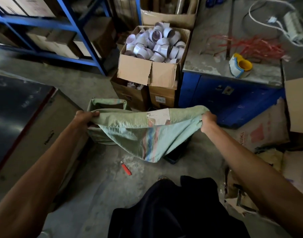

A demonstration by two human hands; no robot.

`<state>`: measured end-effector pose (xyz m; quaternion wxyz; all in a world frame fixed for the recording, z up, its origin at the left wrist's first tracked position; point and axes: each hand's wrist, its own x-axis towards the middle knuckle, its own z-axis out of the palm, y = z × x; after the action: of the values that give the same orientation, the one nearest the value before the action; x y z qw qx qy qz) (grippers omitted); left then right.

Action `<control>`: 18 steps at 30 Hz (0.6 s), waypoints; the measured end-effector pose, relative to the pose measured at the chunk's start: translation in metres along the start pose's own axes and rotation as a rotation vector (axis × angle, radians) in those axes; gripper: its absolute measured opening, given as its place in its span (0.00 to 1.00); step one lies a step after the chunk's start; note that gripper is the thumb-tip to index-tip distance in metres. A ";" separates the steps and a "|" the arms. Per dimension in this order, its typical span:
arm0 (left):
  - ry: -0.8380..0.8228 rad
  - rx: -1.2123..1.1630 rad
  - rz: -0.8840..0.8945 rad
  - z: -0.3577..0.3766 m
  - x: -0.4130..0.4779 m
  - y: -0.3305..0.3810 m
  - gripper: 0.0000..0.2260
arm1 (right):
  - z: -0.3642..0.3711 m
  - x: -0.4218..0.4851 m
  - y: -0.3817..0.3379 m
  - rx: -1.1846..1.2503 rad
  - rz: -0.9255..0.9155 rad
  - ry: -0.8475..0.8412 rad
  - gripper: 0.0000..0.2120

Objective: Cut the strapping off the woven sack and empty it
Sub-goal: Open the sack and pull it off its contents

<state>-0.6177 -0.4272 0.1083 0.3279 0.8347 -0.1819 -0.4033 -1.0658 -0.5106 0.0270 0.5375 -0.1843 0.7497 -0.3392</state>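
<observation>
I hold a pale green woven sack (130,133) stretched out in the air above the concrete floor. My left hand (86,117) grips its left corner and my right hand (208,121) grips its right corner. The sack hangs limp and flat, with a white label near its upper edge and a coloured stripe down its middle. A red utility knife (126,168) lies on the floor below the sack, apart from both hands. No strapping shows on the sack.
Behind the sack stands a green-lined open box (106,104). A cardboard box (143,73) full of tape rolls sits on other cartons. A blue strapping machine (231,93) with red strapping scraps (250,45) is at the right, blue shelving (44,23) at the back left.
</observation>
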 end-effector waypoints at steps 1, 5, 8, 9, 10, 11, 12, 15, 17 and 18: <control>-0.001 -0.070 -0.019 0.002 -0.001 0.003 0.11 | -0.001 -0.001 -0.009 0.002 -0.015 0.047 0.19; -0.049 -0.199 -0.046 0.006 -0.009 0.014 0.16 | -0.014 -0.018 -0.048 -0.098 -0.083 -0.098 0.22; -0.097 -0.257 -0.021 0.013 -0.019 0.020 0.08 | -0.030 -0.028 -0.068 -0.243 -0.163 -0.225 0.21; -0.105 -0.266 -0.013 0.016 -0.022 0.022 0.03 | -0.033 -0.029 -0.072 -0.320 -0.217 -0.256 0.20; -0.113 -0.271 -0.006 0.018 -0.024 0.025 0.04 | -0.035 -0.033 -0.076 -0.410 -0.279 -0.281 0.20; -0.116 -0.280 0.001 0.020 -0.025 0.027 0.05 | -0.036 -0.037 -0.079 -0.503 -0.346 -0.291 0.19; -0.122 -0.297 0.002 0.022 -0.026 0.029 0.05 | -0.037 -0.043 -0.081 -0.575 -0.406 -0.288 0.19; -0.128 -0.356 0.013 0.025 -0.030 0.038 0.07 | -0.039 -0.060 -0.095 -0.664 -0.556 -0.246 0.18; -0.131 -0.379 0.038 0.025 -0.038 0.046 0.08 | -0.043 -0.070 -0.106 -0.619 -0.644 -0.204 0.17; -0.121 -0.390 0.052 0.026 -0.038 0.048 0.12 | -0.046 -0.074 -0.112 -0.564 -0.664 -0.195 0.17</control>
<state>-0.6633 -0.4506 0.1512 0.4820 0.7246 -0.1411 -0.4720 -1.0920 -0.5273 0.1655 0.3966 -0.5854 0.6589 -0.2568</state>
